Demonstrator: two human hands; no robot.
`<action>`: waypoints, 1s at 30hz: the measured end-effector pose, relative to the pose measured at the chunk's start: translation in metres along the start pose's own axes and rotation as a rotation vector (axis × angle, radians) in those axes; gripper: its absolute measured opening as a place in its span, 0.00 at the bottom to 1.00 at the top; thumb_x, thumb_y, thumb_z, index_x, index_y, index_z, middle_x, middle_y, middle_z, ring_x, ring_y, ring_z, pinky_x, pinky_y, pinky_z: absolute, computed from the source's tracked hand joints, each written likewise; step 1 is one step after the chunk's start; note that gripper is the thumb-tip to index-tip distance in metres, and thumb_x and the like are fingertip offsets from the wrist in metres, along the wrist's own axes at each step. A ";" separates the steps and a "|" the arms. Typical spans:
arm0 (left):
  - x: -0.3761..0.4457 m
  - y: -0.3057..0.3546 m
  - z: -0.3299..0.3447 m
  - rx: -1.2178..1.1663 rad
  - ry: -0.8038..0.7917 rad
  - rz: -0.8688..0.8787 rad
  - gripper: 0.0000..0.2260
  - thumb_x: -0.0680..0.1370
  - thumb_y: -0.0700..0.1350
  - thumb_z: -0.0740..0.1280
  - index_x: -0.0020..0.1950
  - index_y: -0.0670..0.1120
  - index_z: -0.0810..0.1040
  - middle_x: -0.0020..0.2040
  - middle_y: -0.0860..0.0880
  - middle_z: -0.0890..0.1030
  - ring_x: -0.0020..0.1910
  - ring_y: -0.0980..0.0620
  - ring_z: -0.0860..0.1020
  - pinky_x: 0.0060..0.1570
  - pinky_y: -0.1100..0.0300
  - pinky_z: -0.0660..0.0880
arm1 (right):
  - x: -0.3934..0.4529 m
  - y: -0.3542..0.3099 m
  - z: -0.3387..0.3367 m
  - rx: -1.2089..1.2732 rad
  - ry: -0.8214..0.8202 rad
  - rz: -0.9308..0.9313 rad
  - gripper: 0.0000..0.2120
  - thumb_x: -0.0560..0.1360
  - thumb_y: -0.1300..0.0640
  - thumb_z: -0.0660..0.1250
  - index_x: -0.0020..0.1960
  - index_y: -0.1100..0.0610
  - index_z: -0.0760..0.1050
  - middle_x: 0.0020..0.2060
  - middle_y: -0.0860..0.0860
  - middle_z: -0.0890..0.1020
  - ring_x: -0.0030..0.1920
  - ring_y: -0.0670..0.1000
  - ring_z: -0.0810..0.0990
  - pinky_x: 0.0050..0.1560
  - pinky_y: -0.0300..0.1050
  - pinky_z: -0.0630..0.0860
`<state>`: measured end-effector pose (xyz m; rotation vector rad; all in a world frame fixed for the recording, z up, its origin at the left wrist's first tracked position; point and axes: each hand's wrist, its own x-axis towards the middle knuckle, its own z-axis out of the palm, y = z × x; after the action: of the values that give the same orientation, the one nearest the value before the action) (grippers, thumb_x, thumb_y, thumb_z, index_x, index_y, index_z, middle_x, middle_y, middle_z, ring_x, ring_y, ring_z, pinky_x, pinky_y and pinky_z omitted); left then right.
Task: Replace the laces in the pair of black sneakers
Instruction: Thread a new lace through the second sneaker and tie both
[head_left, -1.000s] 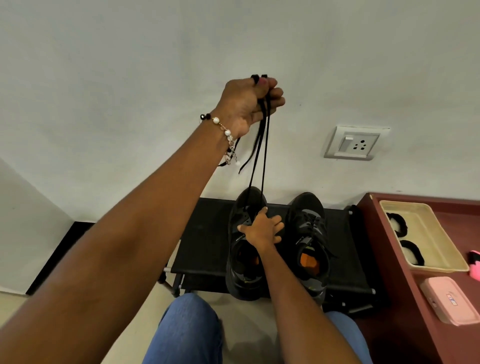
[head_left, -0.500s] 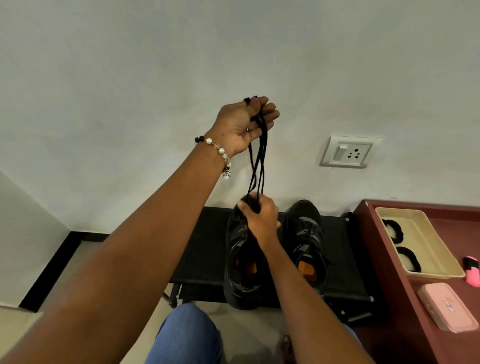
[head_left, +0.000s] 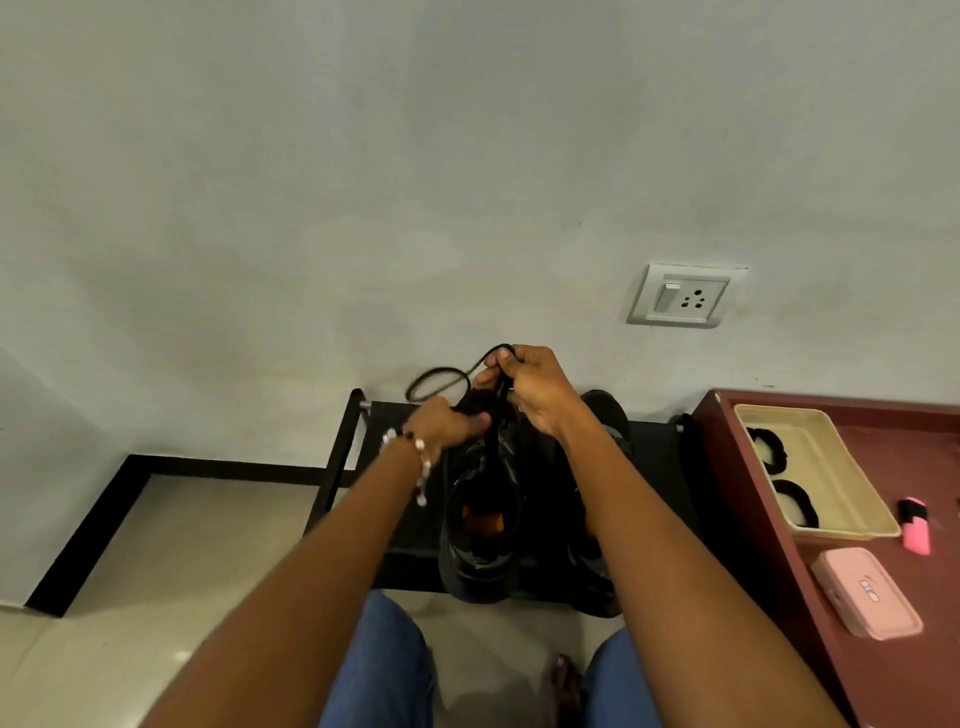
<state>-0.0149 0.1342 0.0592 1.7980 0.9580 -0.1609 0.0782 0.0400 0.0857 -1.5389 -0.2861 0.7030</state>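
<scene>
Setting: We look down at a pale grey wall (head_left: 363, 156) filling the upper frame, with a white switch-and-socket plate (head_left: 680, 295) at right of centre and a black skirting line (head_left: 124, 488) at lower left above beige floor tiles (head_left: 171, 561).

Surface: A low black rack (head_left: 395, 499) stands against the wall at centre frame, and both sneakers rest on its top.

Left sneaker: The black shoe (head_left: 480, 540) sits at centre, its opening toward us, an orange insole showing inside.

Right sneaker: The second black shoe (head_left: 605, 415) stands just beside it at right, largely hidden behind the right forearm.

Lace: A black lace (head_left: 441, 376) is gathered between the two hands just above the toe of the centre shoe, one loop arching out to the left against the wall.

Left hand: Our left hand (head_left: 449, 426), a beaded bracelet (head_left: 415, 457) at its wrist, has its fingers curled around the bunched lace, right over the shoe's front.

Right hand: Our right hand (head_left: 535, 387) is slightly higher, its thumb and fingertips pinching the lace at the top of the loop.

Side table: A maroon table (head_left: 753, 519) runs along the right edge, carrying a cream tray (head_left: 831, 467) with two black coiled bundles (head_left: 766, 449), which we cannot identify for certain.

Other items: A pink case (head_left: 865, 597) lies below the tray, and a pink highlighter (head_left: 915, 525) lies just beside the tray's right rim.

Foreground: Blue jeans (head_left: 384, 670) cover our knees at bottom centre.
</scene>
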 end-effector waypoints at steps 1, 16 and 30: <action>-0.003 -0.014 0.017 -0.015 -0.052 -0.018 0.21 0.73 0.54 0.74 0.59 0.41 0.80 0.53 0.44 0.81 0.50 0.47 0.80 0.51 0.56 0.77 | 0.001 -0.001 0.002 -0.004 0.002 0.010 0.15 0.83 0.63 0.56 0.41 0.63 0.75 0.34 0.59 0.80 0.37 0.56 0.81 0.50 0.54 0.81; 0.005 -0.040 0.089 0.278 0.141 0.011 0.31 0.82 0.53 0.58 0.79 0.41 0.50 0.80 0.42 0.49 0.78 0.39 0.47 0.73 0.43 0.55 | 0.002 -0.069 0.010 0.049 0.127 -0.055 0.11 0.81 0.63 0.60 0.43 0.62 0.77 0.39 0.59 0.84 0.42 0.56 0.85 0.53 0.51 0.77; 0.008 0.010 0.031 0.049 0.478 0.436 0.14 0.77 0.53 0.69 0.57 0.45 0.83 0.36 0.46 0.81 0.36 0.49 0.78 0.41 0.60 0.74 | -0.003 -0.059 -0.001 -0.064 0.018 -0.100 0.09 0.81 0.61 0.62 0.47 0.62 0.80 0.43 0.57 0.84 0.48 0.55 0.85 0.54 0.54 0.80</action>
<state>0.0066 0.1106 0.0483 2.0907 0.8596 0.5441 0.0903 0.0444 0.1430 -1.5798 -0.3730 0.6064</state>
